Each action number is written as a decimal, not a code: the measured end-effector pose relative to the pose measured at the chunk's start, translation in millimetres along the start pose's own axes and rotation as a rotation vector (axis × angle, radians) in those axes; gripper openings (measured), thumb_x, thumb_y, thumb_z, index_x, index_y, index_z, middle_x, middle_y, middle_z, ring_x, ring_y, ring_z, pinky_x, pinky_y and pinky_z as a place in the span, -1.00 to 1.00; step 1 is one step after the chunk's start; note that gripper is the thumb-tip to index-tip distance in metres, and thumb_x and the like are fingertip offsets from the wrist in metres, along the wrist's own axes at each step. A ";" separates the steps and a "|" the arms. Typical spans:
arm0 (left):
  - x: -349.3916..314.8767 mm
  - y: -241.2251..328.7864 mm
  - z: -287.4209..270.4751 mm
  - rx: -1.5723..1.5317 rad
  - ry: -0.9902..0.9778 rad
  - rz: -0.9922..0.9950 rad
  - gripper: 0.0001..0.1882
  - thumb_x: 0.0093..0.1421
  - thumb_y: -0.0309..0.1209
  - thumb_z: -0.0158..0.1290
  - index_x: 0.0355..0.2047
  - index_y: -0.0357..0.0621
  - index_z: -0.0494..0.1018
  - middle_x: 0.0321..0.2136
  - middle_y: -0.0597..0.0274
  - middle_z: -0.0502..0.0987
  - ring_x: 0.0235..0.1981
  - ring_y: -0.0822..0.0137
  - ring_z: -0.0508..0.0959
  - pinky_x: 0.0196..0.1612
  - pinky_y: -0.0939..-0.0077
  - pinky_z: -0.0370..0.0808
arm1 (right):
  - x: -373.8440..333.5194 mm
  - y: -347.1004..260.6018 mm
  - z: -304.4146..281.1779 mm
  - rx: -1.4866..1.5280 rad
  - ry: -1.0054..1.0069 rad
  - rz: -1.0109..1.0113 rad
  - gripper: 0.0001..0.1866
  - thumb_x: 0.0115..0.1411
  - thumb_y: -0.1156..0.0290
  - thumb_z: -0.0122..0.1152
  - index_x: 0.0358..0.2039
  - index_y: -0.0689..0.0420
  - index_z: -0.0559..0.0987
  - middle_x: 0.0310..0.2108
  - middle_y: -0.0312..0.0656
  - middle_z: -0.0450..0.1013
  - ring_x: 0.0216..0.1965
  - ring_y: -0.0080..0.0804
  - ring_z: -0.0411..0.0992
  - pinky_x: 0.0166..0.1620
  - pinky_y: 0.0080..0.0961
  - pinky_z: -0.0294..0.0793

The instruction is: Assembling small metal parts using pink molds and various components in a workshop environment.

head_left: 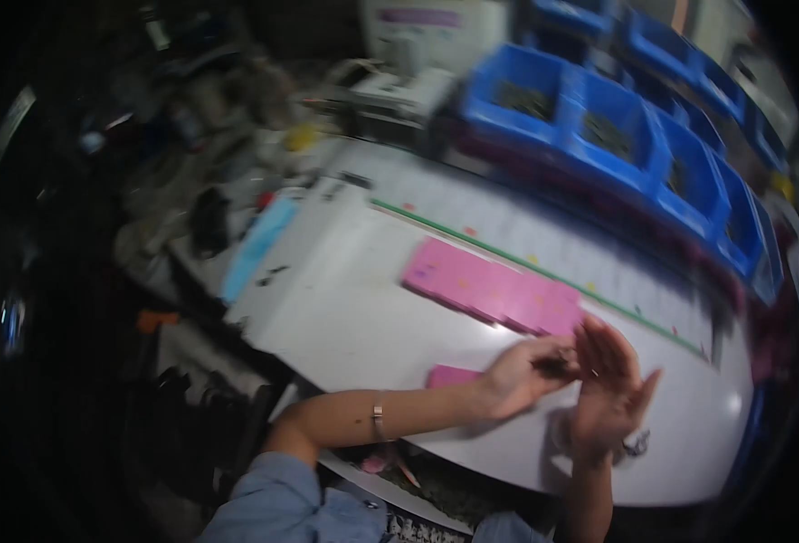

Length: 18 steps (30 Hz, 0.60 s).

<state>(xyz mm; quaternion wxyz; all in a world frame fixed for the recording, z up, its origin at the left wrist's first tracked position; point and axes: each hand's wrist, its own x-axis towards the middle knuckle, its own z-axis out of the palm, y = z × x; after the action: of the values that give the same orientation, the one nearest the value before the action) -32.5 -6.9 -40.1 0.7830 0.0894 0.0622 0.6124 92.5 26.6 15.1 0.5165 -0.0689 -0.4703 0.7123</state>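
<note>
— While the hands are a bit blurry, what's the left one up to?

— Left hand (513, 378) is over the tabletop (345, 317), fingers bent round toward the thumb. That grip looks partly closed, but it's dark and smeary in there, so no way to tell if it has hold of anything.

— And the right?

— Right hand (606, 394) is just beside it, fingers pointing up and the thumb sticking out well away from them. So yeah, that grip's wide open, looks free. Can't tell if the two hands touch.

— Where's the pink stuff?

— Row of pink pieces (490, 285) lies on the tabletop, right end near the fingertips, running alongside a green strip (562, 283). Another pink piece (452, 376) peeks out from behind the left forearm (427, 418), which has a band (378, 418) round it.

— What else is around?

— Blue bins (617, 166) beyond the strip, small dark bits inside some of them. There's a silvery thing (637, 443) by the right wrist, too blurred to name. Off to the left, a light blue strip (259, 246) lies near the tabletop's edge.
</note>
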 end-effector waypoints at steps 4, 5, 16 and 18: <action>-1.8 29.8 35.9 0.201 0.166 0.006 -0.68 0.27 -0.38 -0.22 -0.07 -0.33 0.32 -0.16 0.09 0.45 -0.11 0.37 0.46 0.01 0.58 0.40 | -12.9 -13.3 -14.6 -0.088 0.115 0.012 -0.21 0.26 -0.12 -0.64 -0.17 0.37 0.42 -0.30 0.07 0.46 -0.18 -0.15 0.43 -0.06 -0.29 0.38; -9.9 42.5 37.0 0.239 0.159 0.033 -0.68 0.27 -0.38 -0.22 -0.08 -0.35 0.32 -0.15 0.05 0.45 -0.08 0.34 0.45 0.02 0.59 0.40 | -11.4 -12.6 -8.5 -0.113 0.003 0.028 -0.32 0.28 -0.05 -0.48 -0.18 0.35 0.43 -0.37 -0.04 0.46 -0.31 -0.26 0.44 -0.14 -0.38 0.36; -184.2 233.8 32.3 0.504 0.574 0.746 -0.83 0.10 -0.51 -0.01 -0.36 -0.43 0.39 -0.31 -0.11 0.48 -0.20 0.10 0.52 -0.02 0.49 0.47 | -60.9 23.1 19.0 -0.976 -0.400 -0.088 -0.52 0.29 0.14 -0.26 -0.14 0.34 0.43 -0.27 -0.01 0.46 -0.21 -0.13 0.41 -0.03 -0.27 0.31; -213.7 253.9 29.2 0.472 0.667 0.829 -0.82 0.12 -0.51 -0.04 -0.34 -0.45 0.37 -0.30 -0.12 0.48 -0.18 0.06 0.51 -0.05 0.52 0.49 | -68.2 19.6 54.1 -1.011 -0.464 -0.164 -0.62 0.27 0.27 -0.18 -0.16 0.35 0.45 -0.23 0.03 0.44 -0.17 -0.10 0.41 -0.05 -0.26 0.33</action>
<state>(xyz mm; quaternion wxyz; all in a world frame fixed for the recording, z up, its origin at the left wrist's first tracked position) -318.9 -156.6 40.7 0.3747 0.0807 0.4002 0.8324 79.0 -60.9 3.8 0.3558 -0.1125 -0.8582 0.3524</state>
